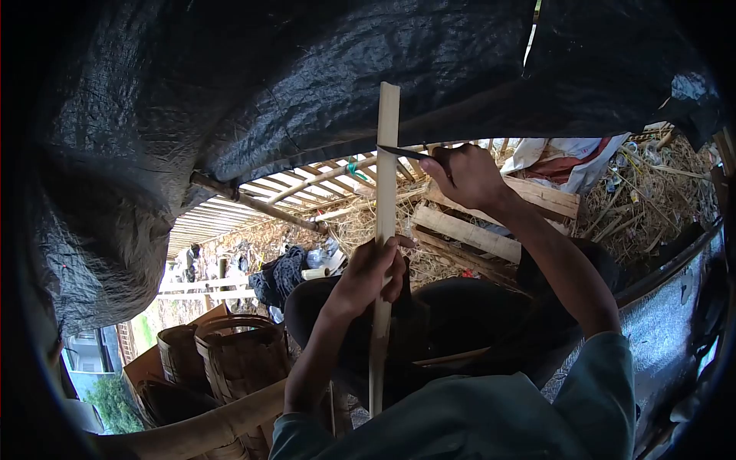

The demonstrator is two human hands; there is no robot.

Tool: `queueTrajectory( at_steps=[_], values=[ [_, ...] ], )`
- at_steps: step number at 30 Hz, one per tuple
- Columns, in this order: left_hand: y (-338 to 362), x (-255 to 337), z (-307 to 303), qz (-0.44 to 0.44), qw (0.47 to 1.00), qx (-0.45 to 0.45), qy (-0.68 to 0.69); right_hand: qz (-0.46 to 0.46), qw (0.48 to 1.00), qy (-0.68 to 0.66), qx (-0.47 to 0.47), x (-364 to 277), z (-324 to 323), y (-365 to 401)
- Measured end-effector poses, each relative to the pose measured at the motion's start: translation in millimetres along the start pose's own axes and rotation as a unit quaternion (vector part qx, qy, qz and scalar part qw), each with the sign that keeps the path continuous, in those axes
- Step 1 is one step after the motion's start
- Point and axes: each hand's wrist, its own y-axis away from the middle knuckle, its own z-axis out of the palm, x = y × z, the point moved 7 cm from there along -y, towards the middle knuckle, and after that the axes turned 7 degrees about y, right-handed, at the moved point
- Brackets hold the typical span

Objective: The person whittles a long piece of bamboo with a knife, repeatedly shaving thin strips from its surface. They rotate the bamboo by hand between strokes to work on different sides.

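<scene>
Beyond the left hand [372, 274], the right hand [469, 178] extends a knife [404, 153].

Daylight glares at left; dark edges warp.

Single head-worn view, facing forward and down, near the pale strip [386, 192]

Clenched right grip [469, 178] above left grip [371, 274]
</scene>
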Motion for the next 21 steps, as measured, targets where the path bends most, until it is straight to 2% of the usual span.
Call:
queueTrajectory(
  at_steps=[3, 8, 11, 15, 18, 21],
  values=[
    [-8, 12, -14, -0.025, 0.995, 0.073, 0.067, -0.055, 0.995, 0.034, -0.076, -17, 10, 2],
    [-11, 7, -15, 0.02, 0.983, 0.163, 0.086, -0.06, 0.991, 0.012, -0.117, -29, 22, 12],
    [-17, 2, -3, 0.053, 0.987, 0.142, 0.046, -0.065, 0.989, 0.019, -0.133, -32, 27, 15],
    [-16, -5, 2, 0.041, 0.987, 0.155, 0.028, -0.048, 0.985, 0.038, -0.159, -30, 39, 22],
    [-17, -13, 2, 0.041, 0.984, 0.171, -0.028, -0.075, 0.983, 0.046, -0.161, -28, 43, 25],
    [-18, -11, 2, 0.059, 0.985, 0.163, -0.025, -0.12, 0.986, 0.052, -0.098, -30, 37, 21]
  ],
)
